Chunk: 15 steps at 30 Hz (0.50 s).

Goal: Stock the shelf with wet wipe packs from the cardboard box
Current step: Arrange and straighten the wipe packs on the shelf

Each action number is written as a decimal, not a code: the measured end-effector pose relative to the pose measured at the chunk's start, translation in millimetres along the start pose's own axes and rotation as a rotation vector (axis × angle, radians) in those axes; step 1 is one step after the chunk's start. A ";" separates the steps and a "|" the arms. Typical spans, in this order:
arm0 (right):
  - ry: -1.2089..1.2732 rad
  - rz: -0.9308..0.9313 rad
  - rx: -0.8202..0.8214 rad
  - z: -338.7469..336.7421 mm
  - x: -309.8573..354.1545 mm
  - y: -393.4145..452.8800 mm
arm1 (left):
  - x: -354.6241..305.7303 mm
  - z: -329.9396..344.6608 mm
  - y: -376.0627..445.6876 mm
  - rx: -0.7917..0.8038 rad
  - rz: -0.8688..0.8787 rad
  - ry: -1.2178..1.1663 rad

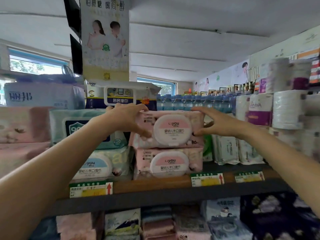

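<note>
upper pack (170, 129) on lower pack (168, 162) | both on shelf (155, 184)

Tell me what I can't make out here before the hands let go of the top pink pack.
- Cardboard box: outside the head view.
- Top pink pack: ends covered by left hand and right hand.
- Price tags: print blurred.
- Depth behind lower pink pack: hidden by the stack.

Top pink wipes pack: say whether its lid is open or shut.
Shut. The round lid lies flat against the top pink pack, with no raised flap or gap.
</note>
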State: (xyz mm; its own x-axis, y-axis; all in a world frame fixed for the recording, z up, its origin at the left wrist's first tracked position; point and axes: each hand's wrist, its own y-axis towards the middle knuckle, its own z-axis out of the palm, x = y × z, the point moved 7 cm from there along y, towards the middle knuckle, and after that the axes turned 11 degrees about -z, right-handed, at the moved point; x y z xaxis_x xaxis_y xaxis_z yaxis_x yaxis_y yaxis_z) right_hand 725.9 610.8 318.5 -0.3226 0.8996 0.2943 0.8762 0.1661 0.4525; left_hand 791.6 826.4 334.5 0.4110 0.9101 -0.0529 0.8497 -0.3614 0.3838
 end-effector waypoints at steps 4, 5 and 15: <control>-0.069 -0.138 -0.187 0.2 3.3 2.3 | 4.5 -1.8 -3.6 -0.059 -0.085 -0.004; -0.089 -0.157 -0.218 -0.6 5.8 3.0 | 6.0 -1.6 -4.2 -0.084 -0.107 0.006; 0.000 -0.153 -0.121 -1.4 -5.5 -10.2 | -48.4 -8.4 -26.7 -0.157 -0.068 0.207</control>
State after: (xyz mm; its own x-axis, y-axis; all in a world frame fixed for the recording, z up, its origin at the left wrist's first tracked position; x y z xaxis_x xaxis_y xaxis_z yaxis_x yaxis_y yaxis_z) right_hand 718.2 603.6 313.5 -0.4483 0.8678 0.2144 0.7678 0.2511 0.5894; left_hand 746.2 793.7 334.5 0.2644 0.9593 0.0997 0.8051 -0.2764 0.5248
